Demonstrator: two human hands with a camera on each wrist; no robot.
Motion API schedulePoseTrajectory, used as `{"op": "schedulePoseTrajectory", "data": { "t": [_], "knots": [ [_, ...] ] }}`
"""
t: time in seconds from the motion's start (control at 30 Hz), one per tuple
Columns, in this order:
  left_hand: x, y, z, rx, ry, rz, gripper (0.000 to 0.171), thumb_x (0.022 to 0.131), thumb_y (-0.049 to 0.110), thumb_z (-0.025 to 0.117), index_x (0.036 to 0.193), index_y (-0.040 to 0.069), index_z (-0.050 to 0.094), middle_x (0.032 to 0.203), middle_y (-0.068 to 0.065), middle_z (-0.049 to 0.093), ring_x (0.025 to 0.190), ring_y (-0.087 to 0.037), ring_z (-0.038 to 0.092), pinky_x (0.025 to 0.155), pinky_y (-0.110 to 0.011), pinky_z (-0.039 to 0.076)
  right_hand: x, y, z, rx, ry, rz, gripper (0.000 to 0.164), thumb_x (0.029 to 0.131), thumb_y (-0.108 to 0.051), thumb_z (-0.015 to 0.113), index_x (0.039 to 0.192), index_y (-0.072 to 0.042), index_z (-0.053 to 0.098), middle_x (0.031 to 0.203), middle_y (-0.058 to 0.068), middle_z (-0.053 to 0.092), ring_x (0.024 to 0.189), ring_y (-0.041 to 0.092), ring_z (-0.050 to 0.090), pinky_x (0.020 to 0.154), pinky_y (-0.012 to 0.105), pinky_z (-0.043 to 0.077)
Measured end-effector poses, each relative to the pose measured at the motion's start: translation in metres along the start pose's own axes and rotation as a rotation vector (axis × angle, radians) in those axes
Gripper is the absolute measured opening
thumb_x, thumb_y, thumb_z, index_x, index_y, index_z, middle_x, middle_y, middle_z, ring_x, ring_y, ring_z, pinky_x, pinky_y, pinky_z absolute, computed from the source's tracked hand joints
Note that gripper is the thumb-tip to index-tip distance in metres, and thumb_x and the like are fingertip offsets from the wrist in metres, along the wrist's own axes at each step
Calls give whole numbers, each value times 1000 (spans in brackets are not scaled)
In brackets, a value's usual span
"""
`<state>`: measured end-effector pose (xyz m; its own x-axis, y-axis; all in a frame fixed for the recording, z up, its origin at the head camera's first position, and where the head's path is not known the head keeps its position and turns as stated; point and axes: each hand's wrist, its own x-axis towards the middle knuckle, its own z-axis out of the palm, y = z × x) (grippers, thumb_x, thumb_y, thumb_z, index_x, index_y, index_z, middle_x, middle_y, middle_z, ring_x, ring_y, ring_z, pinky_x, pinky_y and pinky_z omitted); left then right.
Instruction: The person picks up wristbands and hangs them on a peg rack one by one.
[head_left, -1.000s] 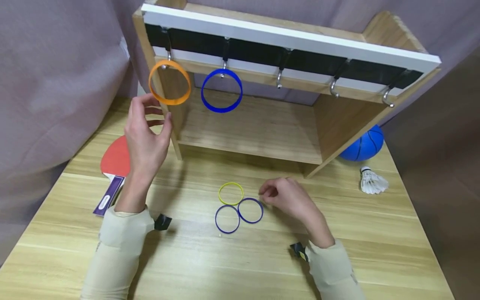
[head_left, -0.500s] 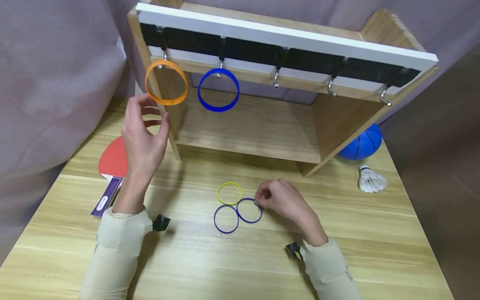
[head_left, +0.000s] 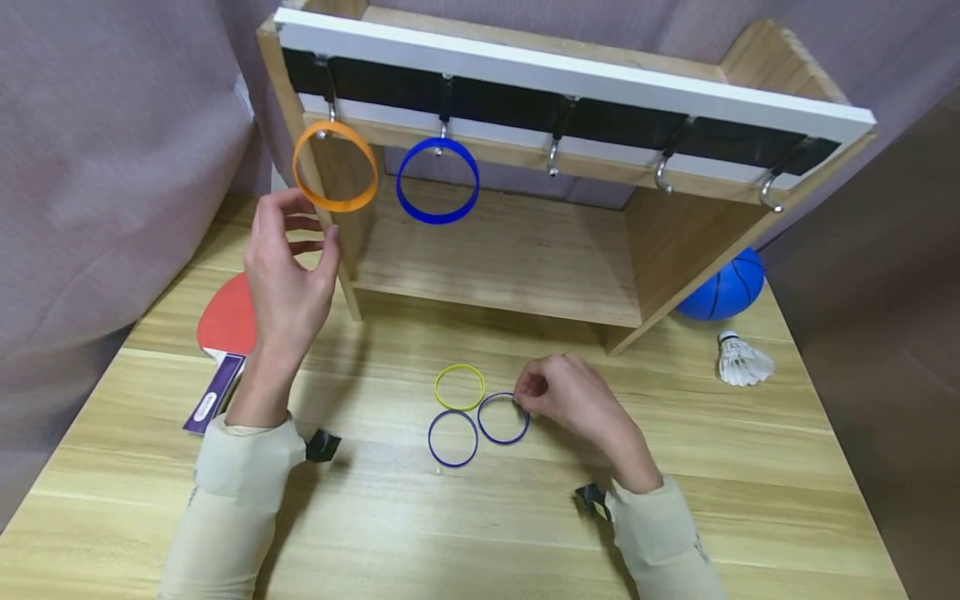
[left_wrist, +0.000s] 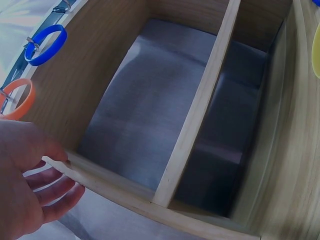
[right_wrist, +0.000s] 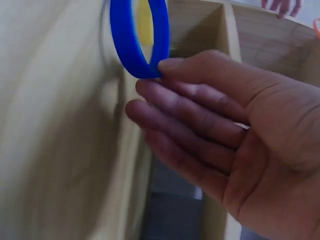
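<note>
The right hand (head_left: 573,392) pinches a blue ring (right_wrist: 122,40) between thumb and fingertips at its far right edge; the ring is low over the desk (head_left: 390,517) or on it, I can't tell which. Its round opening faces mostly upward. A yellow ring (head_left: 460,365) sits just beside it, far left, and a second blue ring (head_left: 429,437) near left. The left hand (head_left: 281,267) grips the left side panel of the wooden shelf (head_left: 495,250). A paddle (head_left: 228,317) on the left bears a white oval label (head_left: 204,407), too small to read.
</note>
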<state>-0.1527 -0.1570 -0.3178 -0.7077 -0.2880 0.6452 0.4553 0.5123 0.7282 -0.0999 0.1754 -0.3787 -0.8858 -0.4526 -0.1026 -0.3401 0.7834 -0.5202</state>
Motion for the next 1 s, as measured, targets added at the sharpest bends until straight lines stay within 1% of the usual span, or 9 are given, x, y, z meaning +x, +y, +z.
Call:
{"op": "schedulePoseTrajectory", "data": {
  "t": [0.17,0.27,0.33,0.4,0.57,0.67,0.8,0.87,1.0],
  "knots": [
    [0,0,-2,-2,1,2,36,85,-2,70,118,0,57,110,-5,61,92,-17,64,71,-26,60,-7,-10,-14,119,60,-101,3,82,-9,76,84,-12,74,77,-14,68,71,2,64,65,22,58],
    [0,1,-1,0,1,8,35,85,-1,70,118,-1,57,109,-6,61,91,-17,64,71,-28,60,-13,-17,-25,220,156,-171,6,83,-10,77,86,-15,75,80,-13,70,73,5,65,64,27,59],
    [0,1,-1,1,-2,11,34,85,-1,69,117,-1,57,108,-6,61,91,-16,64,71,-29,60,-16,-23,-33,301,248,-217,10,83,-9,78,88,-17,76,83,-11,71,74,7,66,65,29,59],
    [0,1,-1,0,-3,11,34,85,-1,68,117,-1,57,108,-6,61,91,-16,64,71,-29,60,-19,-30,-42,416,352,-267,14,82,-3,78,90,-15,76,85,-5,72,76,11,67,66,28,59],
    [0,0,-1,2,-5,6,33,86,-1,68,117,-1,56,109,-5,61,92,-16,64,72,-29,60,-19,-61,-68,771,604,-401,14,77,18,72,89,11,71,88,20,71,79,24,70,67,25,60],
    [0,0,-2,4,-4,3,34,86,-1,68,117,-1,56,109,-5,60,92,-16,64,72,-29,60,-11,-80,-82,983,753,-465,12,79,20,68,91,22,64,89,28,69,79,31,70,72,31,61],
    [0,0,-2,4,-4,4,34,86,-2,68,117,-1,56,109,-5,61,92,-16,64,72,-30,60,3,-98,-96,1167,950,-509,17,84,15,67,97,25,61,94,34,66,87,41,69,85,45,58],
    [0,0,-1,4,-4,6,34,86,-2,67,117,-1,56,109,-6,61,92,-17,64,72,-30,60,10,-104,-101,1193,1031,-510,19,85,13,67,99,25,62,96,35,66,90,42,68,88,48,56],
    [0,0,0,-1,-5,13,33,86,-2,68,117,-2,56,109,-7,61,92,-17,64,72,-30,60,19,-111,-105,1182,1126,-509,18,86,10,68,99,22,64,99,34,66,91,42,68,89,49,55]
  ]
}}
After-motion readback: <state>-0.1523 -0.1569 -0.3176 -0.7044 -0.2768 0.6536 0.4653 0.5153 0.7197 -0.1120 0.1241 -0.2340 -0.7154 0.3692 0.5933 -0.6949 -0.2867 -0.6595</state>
